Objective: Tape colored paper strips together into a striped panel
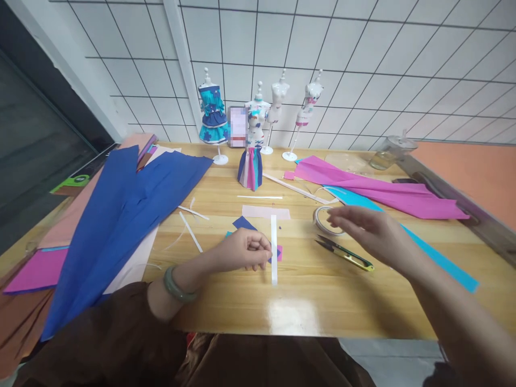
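My left hand (pixel 252 250) is curled closed, thumb and fingertips pinched at the left edge of a narrow white strip of tape (pixel 274 274). Behind that strip lie small navy (pixel 244 222) and pink (pixel 280 252) scraps. With fingers stretched out, my right hand (pixel 360 226) is over the table, its tips beside a roll of tape (pixel 318 220); whether they touch the roll I cannot tell. Black-bladed thread snips (pixel 349 255) with a yellowish handle lie below that hand. A pale pink strip (pixel 266 212) lies flat beyond my left hand.
Several small white dress forms stand at the back, one in a blue dress (pixel 213 113), one with a striped skirt (pixel 250 169). A phone (pixel 237 129) stands between. Blue crepe paper (pixel 141 199) covers the left; magenta (pixel 363 188) and turquoise sheets (pixel 439 258) and a jar (pixel 389 153) are right.
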A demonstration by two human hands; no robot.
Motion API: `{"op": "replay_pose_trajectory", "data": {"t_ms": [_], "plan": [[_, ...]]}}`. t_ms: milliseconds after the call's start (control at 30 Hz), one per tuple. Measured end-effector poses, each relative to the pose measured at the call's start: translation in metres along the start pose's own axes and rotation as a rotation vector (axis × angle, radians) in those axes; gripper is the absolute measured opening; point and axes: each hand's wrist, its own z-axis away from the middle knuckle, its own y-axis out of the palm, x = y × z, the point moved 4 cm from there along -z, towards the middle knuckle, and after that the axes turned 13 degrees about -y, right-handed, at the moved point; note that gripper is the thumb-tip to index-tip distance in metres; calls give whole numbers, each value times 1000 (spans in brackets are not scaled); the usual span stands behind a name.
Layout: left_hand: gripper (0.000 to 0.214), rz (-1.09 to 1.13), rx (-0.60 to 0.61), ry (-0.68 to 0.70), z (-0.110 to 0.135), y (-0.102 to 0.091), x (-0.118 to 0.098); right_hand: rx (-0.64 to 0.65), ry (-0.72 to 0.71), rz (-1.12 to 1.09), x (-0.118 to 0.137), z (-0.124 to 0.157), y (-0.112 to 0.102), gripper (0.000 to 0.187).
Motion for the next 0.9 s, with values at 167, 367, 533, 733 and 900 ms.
{"op": "replay_pose_trajectory", "data": {"t_ms": [167, 367, 533, 733, 900], "plan": [[23, 191, -144, 54, -5, -11, -1, 209, -180, 566, -38, 56, 22, 26], [21, 389, -207, 84, -13, -16, 5, 100, -135, 584, -32, 85, 43, 33], [25, 545, -173, 110, -13, -18, 5, -101, 193, -70, 3, 63, 61, 35], [24, 638, -251, 237, -7, -33, -3, 92, 351, -730, 39, 19, 91, 39], [29, 653, -311, 317, -4, -42, -7, 210, 403, -986, 46, -12, 111, 44]]}}
